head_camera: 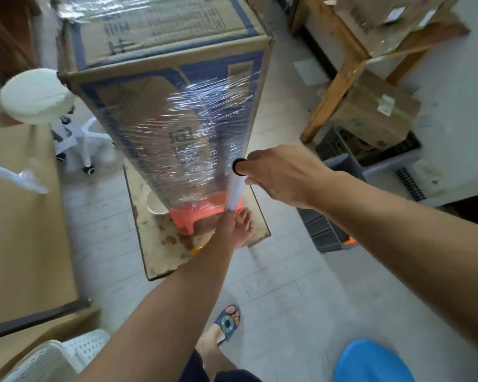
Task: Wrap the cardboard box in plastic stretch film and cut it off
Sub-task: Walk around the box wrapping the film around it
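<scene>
Box: the cardboard box is standing tall on its end, long axis vertical, resting on a red plastic stool that is sitting on a stained board on the floor; I judge the stool is lifting it so film can reach the bottom edge.

Film: the stretch film is covering the lower and middle part of the near face; the top band is showing bare cardboard, so I judge wrapping is partway through.

Roll: the film roll is standing upright just beside the box's right near corner, its axis parallel to the box's, so the sheet is feeding flat onto the face.

Right grip: my right hand is closing around the roll's top end at the black core cap, steadying it.

Left grip: my left hand is pinching the roll's bottom end, fingers partly spread beneath it.

Why two ends: holding both ends is letting the roll spin between them while I am keeping tension.
</scene>
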### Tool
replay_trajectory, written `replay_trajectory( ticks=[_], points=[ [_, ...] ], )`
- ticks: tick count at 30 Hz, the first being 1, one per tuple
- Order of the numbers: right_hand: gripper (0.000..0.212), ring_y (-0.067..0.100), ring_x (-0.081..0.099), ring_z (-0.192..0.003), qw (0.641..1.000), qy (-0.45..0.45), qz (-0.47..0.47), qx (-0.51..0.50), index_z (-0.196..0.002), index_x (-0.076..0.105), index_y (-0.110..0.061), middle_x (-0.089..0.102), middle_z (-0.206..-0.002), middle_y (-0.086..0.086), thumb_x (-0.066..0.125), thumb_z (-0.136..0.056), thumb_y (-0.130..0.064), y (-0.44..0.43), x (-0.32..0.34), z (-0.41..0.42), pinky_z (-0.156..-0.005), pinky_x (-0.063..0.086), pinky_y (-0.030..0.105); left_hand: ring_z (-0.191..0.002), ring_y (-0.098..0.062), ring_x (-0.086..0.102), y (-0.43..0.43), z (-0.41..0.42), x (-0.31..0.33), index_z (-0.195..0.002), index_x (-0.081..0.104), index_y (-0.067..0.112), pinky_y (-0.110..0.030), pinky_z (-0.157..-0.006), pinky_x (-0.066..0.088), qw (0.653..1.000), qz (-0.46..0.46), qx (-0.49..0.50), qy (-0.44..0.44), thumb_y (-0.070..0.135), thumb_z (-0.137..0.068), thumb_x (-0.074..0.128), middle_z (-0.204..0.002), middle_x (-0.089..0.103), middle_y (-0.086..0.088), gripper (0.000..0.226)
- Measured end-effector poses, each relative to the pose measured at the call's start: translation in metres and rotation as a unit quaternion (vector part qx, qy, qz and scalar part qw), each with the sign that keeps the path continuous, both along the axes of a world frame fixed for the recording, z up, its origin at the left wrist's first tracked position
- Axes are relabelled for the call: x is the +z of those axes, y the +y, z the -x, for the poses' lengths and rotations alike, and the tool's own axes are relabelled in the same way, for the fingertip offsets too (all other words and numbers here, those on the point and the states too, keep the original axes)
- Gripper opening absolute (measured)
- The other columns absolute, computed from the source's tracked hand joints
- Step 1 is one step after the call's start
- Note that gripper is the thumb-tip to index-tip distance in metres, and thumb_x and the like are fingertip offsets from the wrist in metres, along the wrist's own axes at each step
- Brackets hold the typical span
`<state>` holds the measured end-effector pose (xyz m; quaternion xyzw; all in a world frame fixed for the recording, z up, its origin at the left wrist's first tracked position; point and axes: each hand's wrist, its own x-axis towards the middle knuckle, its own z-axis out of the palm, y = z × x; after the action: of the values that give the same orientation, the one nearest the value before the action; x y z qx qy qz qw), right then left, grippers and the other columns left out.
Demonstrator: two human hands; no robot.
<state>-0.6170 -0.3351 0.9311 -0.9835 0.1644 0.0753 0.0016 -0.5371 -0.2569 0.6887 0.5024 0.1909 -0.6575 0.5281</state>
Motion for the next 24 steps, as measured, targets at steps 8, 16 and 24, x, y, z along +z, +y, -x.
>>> replay_trajectory(
  ticks=[8, 16, 24],
  points=[
    [0.019, 0.030, 0.065, -0.073, 0.999, 0.006, 0.004, 0.035, -0.118, 0.050, -0.026, 0.058, -0.086, -0.003, 0.054, -0.099, -0.022, 0.002, 0.009, -0.006, -0.054, 0.051, 0.035, -0.080, -0.023, 0.059, 0.016, -0.021, 0.000, -0.089, 0.051, 0.011, -0.031, -0.073, 0.042, 0.997, -0.037, 0.067, 0.002, 0.031, -0.090, 0.030, -0.088, 0.057, -0.010, 0.029],
    [0.038, 0.022, 0.060, -0.065, 0.999, 0.016, -0.003, 0.052, -0.130, 0.042, -0.033, 0.060, -0.086, -0.002, 0.054, -0.095, -0.025, -0.031, 0.002, 0.018, -0.055, 0.054, 0.035, -0.071, -0.021, 0.055, -0.034, 0.050, 0.006, -0.083, 0.051, 0.015, -0.027, -0.065, 0.041, 0.980, 0.016, 0.183, 0.071, 0.026, -0.099, 0.028, -0.070, 0.062, -0.007, 0.030],
    [0.042, 0.016, 0.061, -0.067, 0.997, -0.004, -0.004, 0.074, -0.127, 0.038, -0.032, 0.064, -0.088, -0.006, 0.054, -0.092, -0.052, -0.091, -0.004, 0.045, -0.055, 0.056, 0.034, -0.078, -0.021, 0.061, -0.087, 0.078, 0.006, -0.083, 0.053, 0.016, -0.031, -0.071, 0.037, 0.964, 0.013, 0.248, 0.096, 0.017, -0.090, 0.025, -0.078, 0.068, -0.005, 0.029]
  ],
)
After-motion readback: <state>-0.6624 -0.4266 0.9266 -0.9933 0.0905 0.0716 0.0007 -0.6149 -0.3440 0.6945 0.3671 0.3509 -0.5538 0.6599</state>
